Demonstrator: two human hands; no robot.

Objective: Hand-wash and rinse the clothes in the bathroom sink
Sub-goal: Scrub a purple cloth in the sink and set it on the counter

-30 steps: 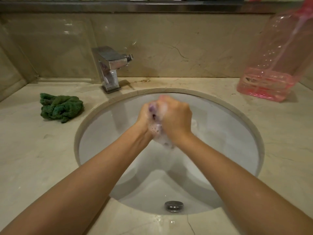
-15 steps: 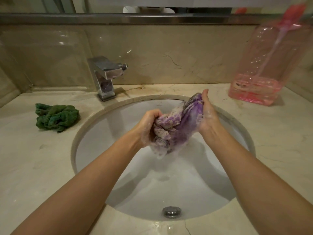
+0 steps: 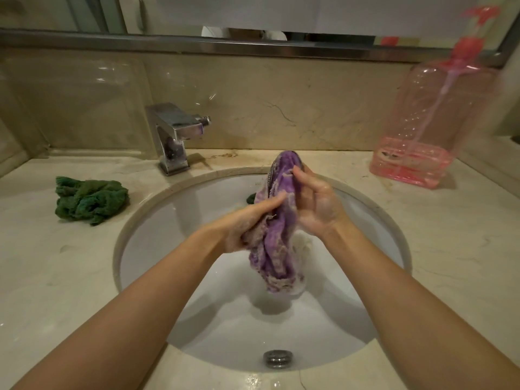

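A soapy purple cloth (image 3: 277, 246) hangs lengthwise over the white sink bowl (image 3: 174, 249). My left hand (image 3: 247, 223) grips its left side near the middle, fingers laid across the fabric. My right hand (image 3: 312, 204) pinches the cloth's upper part between thumb and fingers, palm turned toward me and wet with suds. The lower end of the cloth dangles free above the basin. A small dark green bit (image 3: 251, 199) shows in the bowl behind the cloth.
A crumpled green cloth (image 3: 90, 199) lies on the marble counter (image 3: 70, 263) left of the sink. The chrome tap (image 3: 174, 136) stands at the back left, not running. A pink pump bottle (image 3: 433, 128) stands back right. The drain plug (image 3: 278, 358) sits near the front.
The cloth was balled tightly between both hands; it has been opened out and now hangs long. My right hand has turned palm-up and shifted to the cloth's top.
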